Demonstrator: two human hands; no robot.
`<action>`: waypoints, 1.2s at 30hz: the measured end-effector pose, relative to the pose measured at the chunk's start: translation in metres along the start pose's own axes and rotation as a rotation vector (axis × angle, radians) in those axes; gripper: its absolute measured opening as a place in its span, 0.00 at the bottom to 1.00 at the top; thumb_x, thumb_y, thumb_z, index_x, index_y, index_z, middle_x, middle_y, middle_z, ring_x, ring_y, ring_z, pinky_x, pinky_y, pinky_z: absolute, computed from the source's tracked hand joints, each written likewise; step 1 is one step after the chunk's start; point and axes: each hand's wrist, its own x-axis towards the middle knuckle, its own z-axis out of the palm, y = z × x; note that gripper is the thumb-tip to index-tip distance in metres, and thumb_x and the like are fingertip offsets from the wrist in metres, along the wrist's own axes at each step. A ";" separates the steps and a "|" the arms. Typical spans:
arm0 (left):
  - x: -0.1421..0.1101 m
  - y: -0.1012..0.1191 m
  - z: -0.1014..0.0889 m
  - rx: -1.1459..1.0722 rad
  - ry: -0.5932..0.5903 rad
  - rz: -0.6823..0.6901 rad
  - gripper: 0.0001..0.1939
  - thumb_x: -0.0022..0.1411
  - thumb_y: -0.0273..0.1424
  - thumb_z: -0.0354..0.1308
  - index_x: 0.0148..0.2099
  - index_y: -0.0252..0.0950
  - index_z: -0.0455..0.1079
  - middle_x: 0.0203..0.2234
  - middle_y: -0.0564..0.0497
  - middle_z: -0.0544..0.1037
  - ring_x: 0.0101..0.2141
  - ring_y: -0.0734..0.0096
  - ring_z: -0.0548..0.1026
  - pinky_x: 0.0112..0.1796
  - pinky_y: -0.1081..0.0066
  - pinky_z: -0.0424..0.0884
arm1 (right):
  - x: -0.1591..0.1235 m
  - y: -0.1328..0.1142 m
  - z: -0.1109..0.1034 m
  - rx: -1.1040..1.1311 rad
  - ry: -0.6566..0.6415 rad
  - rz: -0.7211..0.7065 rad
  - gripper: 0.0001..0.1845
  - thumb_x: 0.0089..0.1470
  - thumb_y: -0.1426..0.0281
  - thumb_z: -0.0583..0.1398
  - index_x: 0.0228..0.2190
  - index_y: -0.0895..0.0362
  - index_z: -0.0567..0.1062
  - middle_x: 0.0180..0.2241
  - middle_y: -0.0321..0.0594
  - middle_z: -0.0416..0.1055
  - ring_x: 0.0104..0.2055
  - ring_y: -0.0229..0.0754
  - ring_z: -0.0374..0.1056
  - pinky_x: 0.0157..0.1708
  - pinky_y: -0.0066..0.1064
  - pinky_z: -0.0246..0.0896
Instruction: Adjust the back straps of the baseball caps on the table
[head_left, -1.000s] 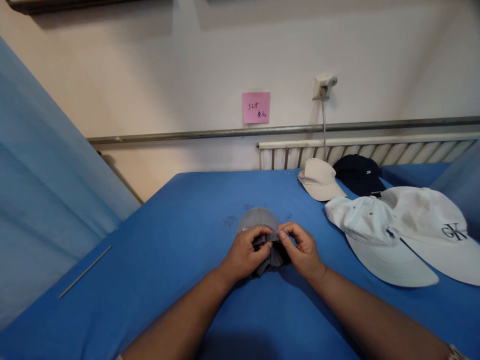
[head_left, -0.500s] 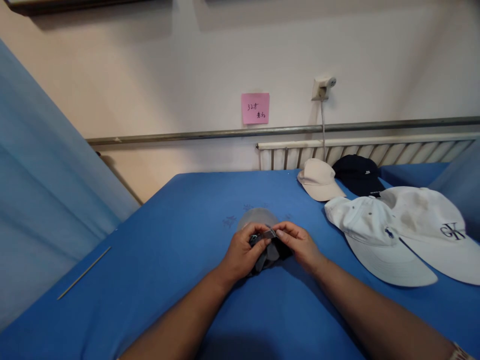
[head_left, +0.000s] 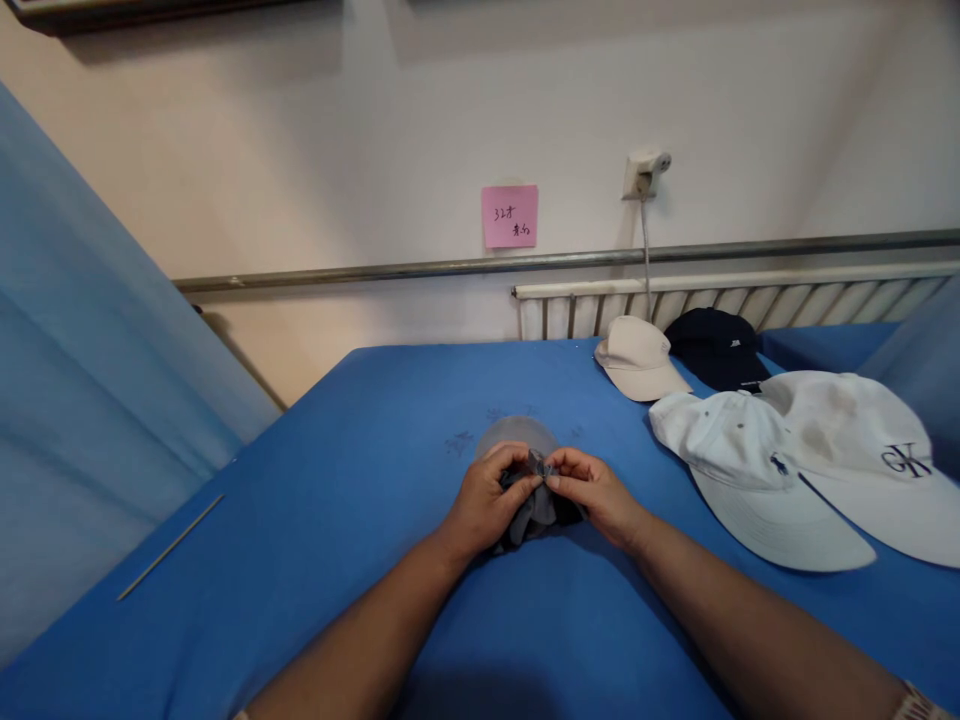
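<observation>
Two-handed pinch: my L hand [head_left: 481, 507] & R hand [head_left: 602, 500] grip strap [head_left: 538, 464] of gray cap [head_left: 517, 430], mid blue table [head_left: 337, 455]. Strap, flat 1 sec ago, now bunched b/w fingertips; strap work prob. unfinished.

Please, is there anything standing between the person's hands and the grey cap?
Nothing visible does: the left hand and right hand both pinch the grey cap directly. The beige cap lies apart, farther back and right.

Head-worn view, forward and down over blue surface [head_left: 330, 480] toward wall [head_left: 390, 160]
</observation>
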 end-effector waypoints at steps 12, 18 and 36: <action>-0.001 -0.002 0.001 -0.133 -0.030 -0.104 0.07 0.58 0.31 0.60 0.40 0.36 0.73 0.37 0.49 0.77 0.39 0.67 0.74 0.44 0.66 0.69 | 0.001 -0.001 0.000 -0.043 -0.002 -0.008 0.20 0.41 0.58 0.69 0.32 0.55 0.71 0.26 0.33 0.70 0.26 0.35 0.65 0.28 0.28 0.58; -0.001 -0.009 0.002 -0.278 -0.041 -0.204 0.11 0.57 0.33 0.62 0.42 0.35 0.73 0.36 0.48 0.77 0.38 0.67 0.75 0.42 0.67 0.70 | 0.004 0.008 0.002 -0.193 0.098 -0.156 0.17 0.43 0.59 0.68 0.31 0.55 0.72 0.24 0.31 0.67 0.25 0.34 0.61 0.26 0.27 0.54; 0.001 0.004 0.000 -0.587 -0.002 -0.322 0.16 0.50 0.36 0.68 0.40 0.34 0.73 0.36 0.48 0.77 0.38 0.67 0.75 0.44 0.65 0.71 | -0.002 0.008 0.009 -0.377 0.274 -0.295 0.13 0.46 0.61 0.66 0.34 0.55 0.80 0.27 0.38 0.75 0.25 0.37 0.65 0.27 0.30 0.61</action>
